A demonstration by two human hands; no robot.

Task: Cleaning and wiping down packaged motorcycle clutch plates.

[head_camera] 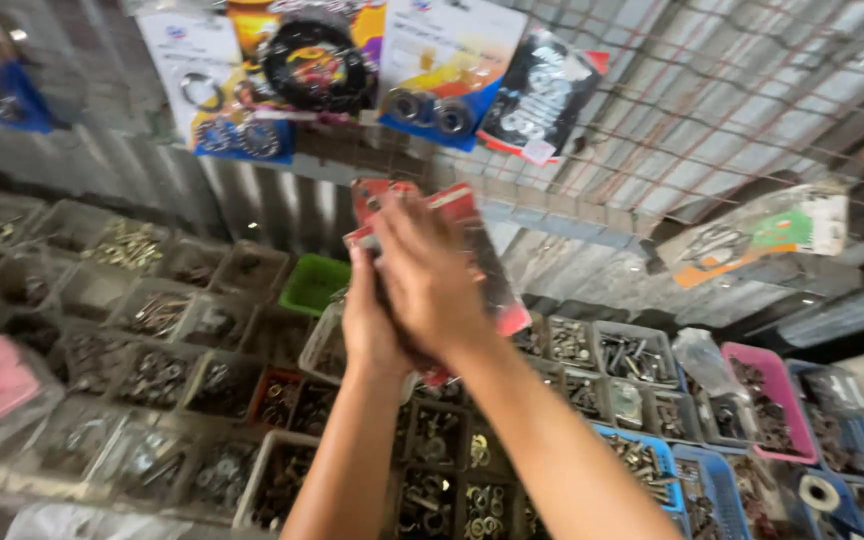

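Hands are meeting at the centre: the right hand (430, 280) is lying over the left hand (372, 320), and both are closing around a stack of red-edged blister packs (487, 270) (contents too blurred to tell), raised above the bins. Below and beyond, trays of nuts and bolts (152, 375) are spreading across the bench, with a green bin (312, 283) behind. Farther up, carded packets of bearings (432, 70) are hanging on a wire mesh (732, 90).

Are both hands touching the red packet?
Touching. The head view shows the right hand pressed over the red packet and the left hand gripping it from below.
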